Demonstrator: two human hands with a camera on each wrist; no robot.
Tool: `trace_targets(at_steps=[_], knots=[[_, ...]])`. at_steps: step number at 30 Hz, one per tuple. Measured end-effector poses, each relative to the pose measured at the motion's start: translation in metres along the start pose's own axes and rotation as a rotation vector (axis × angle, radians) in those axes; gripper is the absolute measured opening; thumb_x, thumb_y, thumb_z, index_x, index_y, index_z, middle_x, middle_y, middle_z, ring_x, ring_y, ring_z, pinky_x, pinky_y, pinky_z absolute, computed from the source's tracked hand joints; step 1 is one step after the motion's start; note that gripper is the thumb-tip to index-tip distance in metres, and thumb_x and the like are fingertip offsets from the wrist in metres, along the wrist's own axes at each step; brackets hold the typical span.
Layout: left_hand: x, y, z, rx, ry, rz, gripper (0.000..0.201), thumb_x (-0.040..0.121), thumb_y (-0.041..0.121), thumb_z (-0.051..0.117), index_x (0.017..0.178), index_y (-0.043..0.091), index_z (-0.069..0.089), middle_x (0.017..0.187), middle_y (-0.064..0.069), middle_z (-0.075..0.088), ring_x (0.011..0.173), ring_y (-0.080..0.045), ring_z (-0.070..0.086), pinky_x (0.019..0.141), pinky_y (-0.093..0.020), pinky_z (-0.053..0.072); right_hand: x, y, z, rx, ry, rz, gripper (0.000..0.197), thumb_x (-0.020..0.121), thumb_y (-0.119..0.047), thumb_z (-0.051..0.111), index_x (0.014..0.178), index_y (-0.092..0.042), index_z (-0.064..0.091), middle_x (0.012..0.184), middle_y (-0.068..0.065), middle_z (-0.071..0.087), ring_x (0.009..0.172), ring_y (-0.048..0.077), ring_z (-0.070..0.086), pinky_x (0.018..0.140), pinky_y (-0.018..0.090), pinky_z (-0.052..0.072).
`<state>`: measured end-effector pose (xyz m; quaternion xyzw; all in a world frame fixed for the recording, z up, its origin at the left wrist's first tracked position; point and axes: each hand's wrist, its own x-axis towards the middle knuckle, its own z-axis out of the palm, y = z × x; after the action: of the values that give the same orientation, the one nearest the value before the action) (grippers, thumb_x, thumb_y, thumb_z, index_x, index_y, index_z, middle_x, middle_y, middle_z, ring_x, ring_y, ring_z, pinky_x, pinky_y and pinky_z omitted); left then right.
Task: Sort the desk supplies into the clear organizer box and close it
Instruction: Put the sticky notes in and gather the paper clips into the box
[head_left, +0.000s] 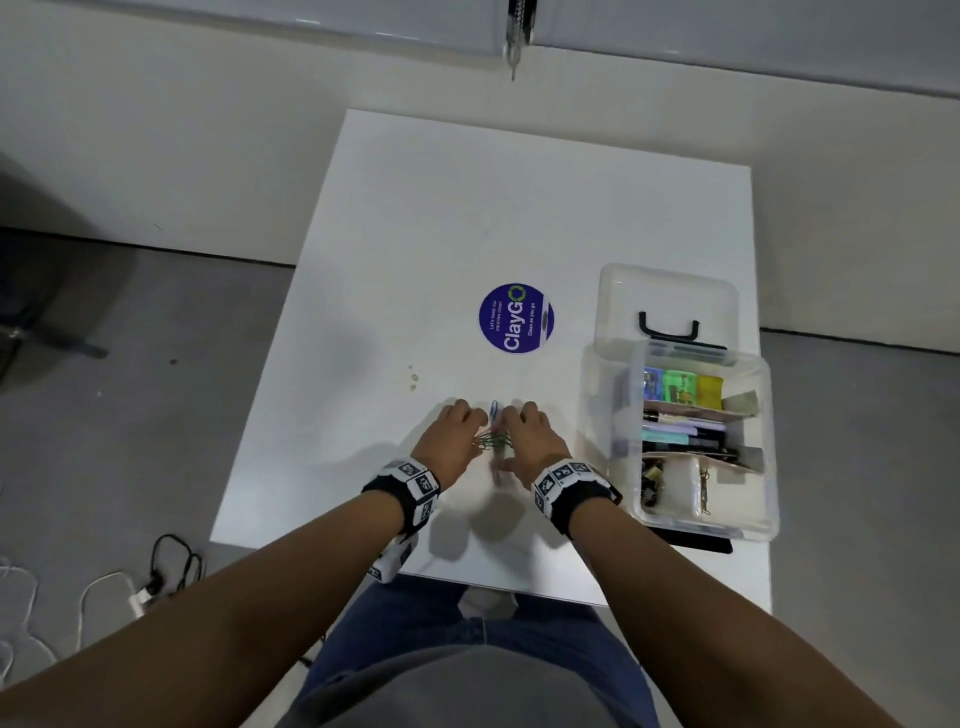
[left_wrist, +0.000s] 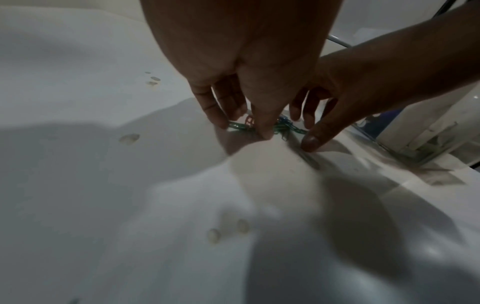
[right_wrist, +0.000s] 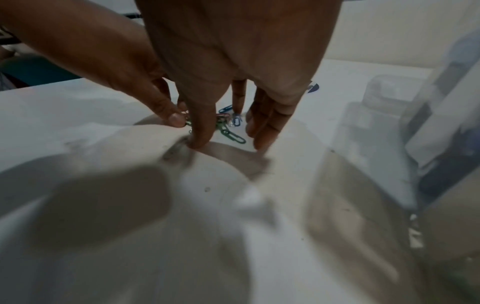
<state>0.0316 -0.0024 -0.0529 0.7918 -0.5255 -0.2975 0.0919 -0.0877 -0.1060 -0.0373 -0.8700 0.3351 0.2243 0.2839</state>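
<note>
Paper clips (head_left: 492, 435) lie heaped near the counter's (head_left: 415, 234) front edge, my left hand (head_left: 451, 435) and right hand (head_left: 530, 436) cupped round them, fingertips down, nothing lifted. They look light, slick and tangle-prone, so I'd pinch the bunch. The organizer box (head_left: 769, 447) sits open at the right edge.

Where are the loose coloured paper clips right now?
In the head view, the small pile of coloured metal paper clips lies on the white table between both hands, left of the clear plastic organizer box and nearer the person than the round blue sticker.
</note>
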Motion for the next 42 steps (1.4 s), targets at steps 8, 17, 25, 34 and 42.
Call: trace_targets(at_steps=[8, 17, 25, 34, 42], knots=[[0.013, 0.0, -0.003, -0.003, -0.067, 0.006, 0.016, 0.09, 0.01, 0.057, 0.106, 0.007, 0.057, 0.108, -0.013, 0.053, 0.098, -0.03, 0.054, 0.082, -0.039, 0.046, 0.0, -0.003, 0.002, -0.005, 0.02, -0.012, 0.032, 0.096, -0.023, 0.046, 0.123, -0.006, 0.049, 0.121, 0.015, 0.053, 0.108, 0.034, 0.056, 0.082, 0.039, 0.046], [0.008, -0.002, -0.035, -0.236, 0.026, -0.044, 0.009, 0.084, 0.009, 0.067, 0.092, 0.013, 0.063, 0.088, -0.005, 0.06, 0.081, -0.023, 0.06, 0.077, -0.034, 0.049, -0.024, 0.003, -0.023, 0.133, 0.144, 0.041, 0.023, 0.088, -0.002, 0.046, 0.108, -0.004, 0.057, 0.11, 0.015, 0.059, 0.099, 0.034, 0.059, 0.078, 0.033, 0.043], [-0.004, 0.078, -0.073, -0.452, 0.143, 0.08, 0.009, 0.084, 0.012, 0.067, 0.088, 0.019, 0.064, 0.087, 0.001, 0.064, 0.076, -0.008, 0.058, 0.071, -0.015, 0.043, -0.094, 0.057, -0.073, 0.493, 0.51, 0.05, 0.005, 0.087, -0.007, 0.059, 0.09, -0.01, 0.062, 0.086, 0.006, 0.068, 0.077, 0.02, 0.063, 0.072, 0.032, 0.053], [0.02, 0.239, -0.041, -0.415, -0.082, 0.401, 0.01, 0.088, 0.008, 0.066, 0.098, 0.009, 0.064, 0.093, -0.001, 0.063, 0.079, -0.011, 0.062, 0.073, -0.017, 0.05, -0.175, 0.16, -0.096, 0.585, 0.691, 0.304, 0.011, 0.084, -0.006, 0.066, 0.082, -0.016, 0.062, 0.075, 0.003, 0.069, 0.066, 0.021, 0.066, 0.065, 0.031, 0.055], [0.04, 0.288, 0.007, -0.162, -0.247, 0.359, 0.016, 0.086, 0.0, 0.059, 0.102, 0.001, 0.063, 0.102, -0.016, 0.068, 0.094, -0.03, 0.064, 0.074, -0.03, 0.044, -0.184, 0.188, -0.077, 0.367, 0.496, 0.396, 0.028, 0.082, 0.001, 0.059, 0.107, -0.008, 0.069, 0.095, 0.014, 0.073, 0.092, 0.032, 0.067, 0.079, 0.033, 0.053]])
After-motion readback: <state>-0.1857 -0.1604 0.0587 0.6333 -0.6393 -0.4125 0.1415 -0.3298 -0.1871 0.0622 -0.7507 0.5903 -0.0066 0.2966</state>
